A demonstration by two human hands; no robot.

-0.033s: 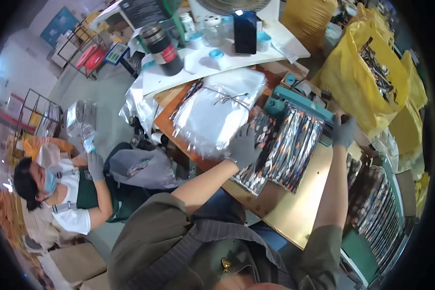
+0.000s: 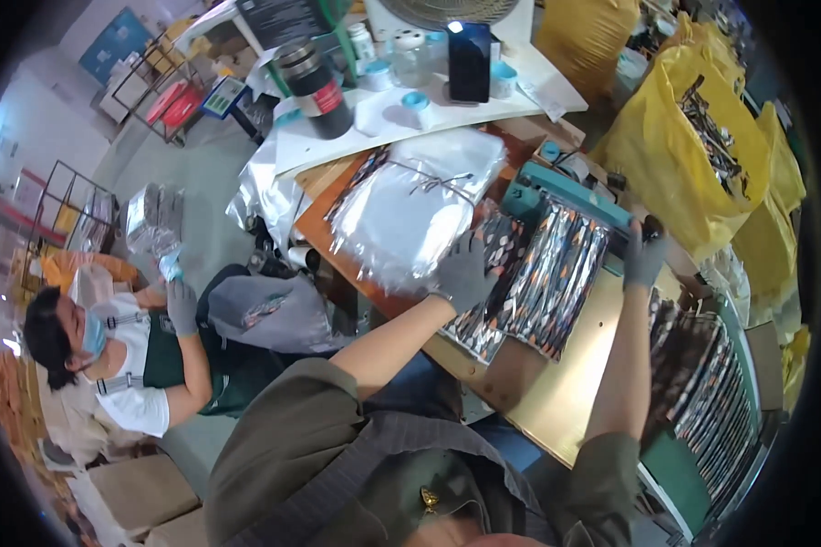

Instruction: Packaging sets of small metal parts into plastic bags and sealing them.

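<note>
My left hand point(image 2: 463, 276), in a grey glove, lies with fingers stretched out on a clear plastic packet point(image 2: 476, 339) of dark, patterned slim pieces. Beside it, a second filled packet point(image 2: 556, 292) has its far end at a teal bag sealer point(image 2: 575, 193). My right hand point(image 2: 646, 257), also gloved in grey, is closed at the right end of the sealer's arm, around a dark knob. Part of its grip is hidden. Both packets lie flat on the worktable point(image 2: 570, 397).
Empty clear bags point(image 2: 401, 223) lie left of the sealer. Beyond stands a white shelf point(image 2: 374, 132) with a thermos point(image 2: 315, 91), jars and a phone point(image 2: 470, 62). At right are a crate of filled packets point(image 2: 711, 438) and a yellow sack point(image 2: 670, 150). A masked co-worker point(image 2: 137, 365) sits at left.
The view has shifted slightly. Both of my hands stay at the same places on the packet and the sealer.
</note>
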